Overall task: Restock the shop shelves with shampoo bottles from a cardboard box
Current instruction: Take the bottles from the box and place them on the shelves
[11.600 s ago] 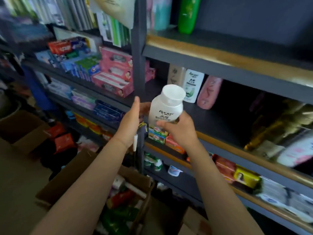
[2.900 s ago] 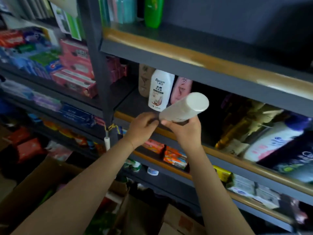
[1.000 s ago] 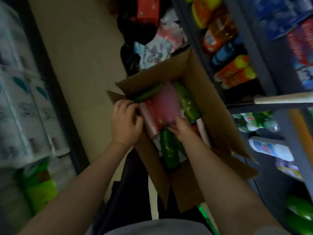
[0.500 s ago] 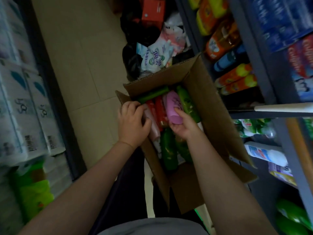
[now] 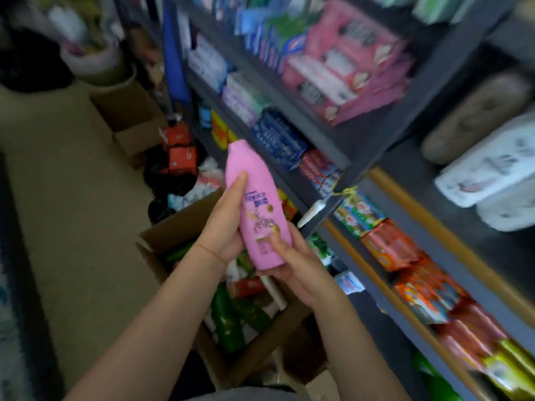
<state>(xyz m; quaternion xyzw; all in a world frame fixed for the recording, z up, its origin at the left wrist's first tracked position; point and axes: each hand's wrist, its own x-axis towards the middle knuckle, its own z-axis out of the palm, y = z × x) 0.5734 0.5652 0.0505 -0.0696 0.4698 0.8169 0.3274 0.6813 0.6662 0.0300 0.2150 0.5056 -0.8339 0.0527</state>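
Observation:
A pink shampoo bottle (image 5: 254, 206) is held up above the open cardboard box (image 5: 173, 230), cap end pointing up and away. My left hand (image 5: 223, 224) grips its left side, forefinger laid along the label. My right hand (image 5: 289, 261) cups the bottom end, thumb on the front. Several green bottles (image 5: 228, 322) and a red one lie in the box under my arms. On the shelf (image 5: 411, 157) at the right lie white bottles (image 5: 489, 166) and a beige one (image 5: 474, 114).
Dark metal shelving runs along the right, stocked with pink boxes (image 5: 344, 68), blue packs (image 5: 278, 140) and orange sachets (image 5: 405, 256). Another cardboard box (image 5: 127, 111) and red packs (image 5: 179, 146) sit on the tan floor further back. The view is blurred.
The pink bottle has come up out of the box, and both hands now hold it. My head has lifted from the box towards the shelves.

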